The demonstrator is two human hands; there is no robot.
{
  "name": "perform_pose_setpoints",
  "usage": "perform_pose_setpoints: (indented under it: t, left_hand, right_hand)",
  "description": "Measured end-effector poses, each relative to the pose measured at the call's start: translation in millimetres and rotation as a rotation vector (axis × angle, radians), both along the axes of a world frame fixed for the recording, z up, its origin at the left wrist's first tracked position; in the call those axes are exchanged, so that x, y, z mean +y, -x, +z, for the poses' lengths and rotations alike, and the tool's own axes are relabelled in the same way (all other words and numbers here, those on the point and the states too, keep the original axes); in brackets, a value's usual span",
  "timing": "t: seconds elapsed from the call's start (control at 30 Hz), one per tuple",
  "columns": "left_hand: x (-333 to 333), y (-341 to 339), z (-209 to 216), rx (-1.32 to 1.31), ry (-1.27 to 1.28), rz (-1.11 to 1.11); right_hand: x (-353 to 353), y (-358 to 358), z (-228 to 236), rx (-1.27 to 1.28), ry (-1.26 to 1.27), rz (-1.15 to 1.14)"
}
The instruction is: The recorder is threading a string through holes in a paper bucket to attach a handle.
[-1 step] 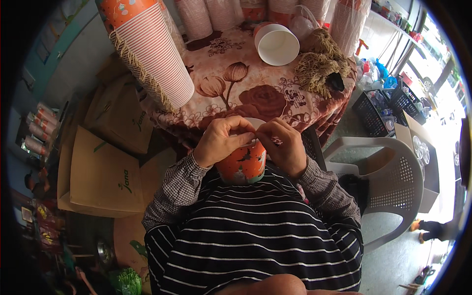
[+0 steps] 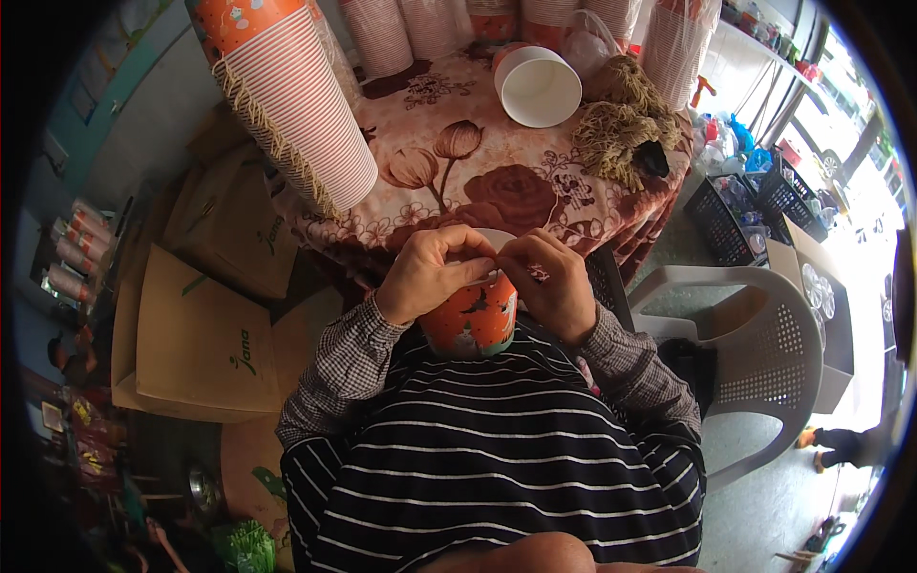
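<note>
An orange paper bucket (image 2: 468, 320) with dark printed figures and a green base stands on my lap at the table's edge. My left hand (image 2: 437, 272) is closed at its rim, the thumb and forefinger pinching there. My right hand (image 2: 549, 285) is closed too, its fingertips meeting the left ones at the rim; whatever small thing they pinch is hidden. Beyond, on the table, a white-lined paper bucket (image 2: 541, 88) lies on its side. A tall stack of nested buckets (image 2: 301, 105) leans at the left, with twisted tan cords (image 2: 272, 138) along it.
A heap of tan cords (image 2: 626, 129) lies on the flowered tablecloth (image 2: 411, 205). Bagged bucket stacks (image 2: 377, 38) line the back. Cardboard boxes (image 2: 205, 334) stand left; a plastic chair (image 2: 764, 353) and black crates (image 2: 721, 220) stand right.
</note>
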State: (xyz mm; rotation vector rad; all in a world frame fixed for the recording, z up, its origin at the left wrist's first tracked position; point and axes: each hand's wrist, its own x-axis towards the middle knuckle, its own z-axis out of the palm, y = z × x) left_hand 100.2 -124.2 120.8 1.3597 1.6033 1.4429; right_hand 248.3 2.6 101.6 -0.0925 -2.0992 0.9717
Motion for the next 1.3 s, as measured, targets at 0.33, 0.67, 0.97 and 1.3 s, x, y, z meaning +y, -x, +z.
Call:
perform_pose_setpoints:
  t: [0.33, 0.67, 0.97, 1.3]
  left_hand:
    - [4, -3, -5, 0.162, -0.046, 0.047]
    - [3, -4, -5, 0.281, -0.071, 0.103]
    - [2, 7, -3, 0.167, -0.06, -0.045]
    - [-1, 3, 6, -0.084, 0.045, -0.097]
  right_hand:
    - [-1, -1, 4, -0.023, 0.042, 0.014]
    - [-1, -4, 7, -0.125, 0.04, 0.04]
    - [1, -3, 5, -0.113, 0.034, 0.064]
    - [3, -4, 6, -0.147, 0.112, 0.112]
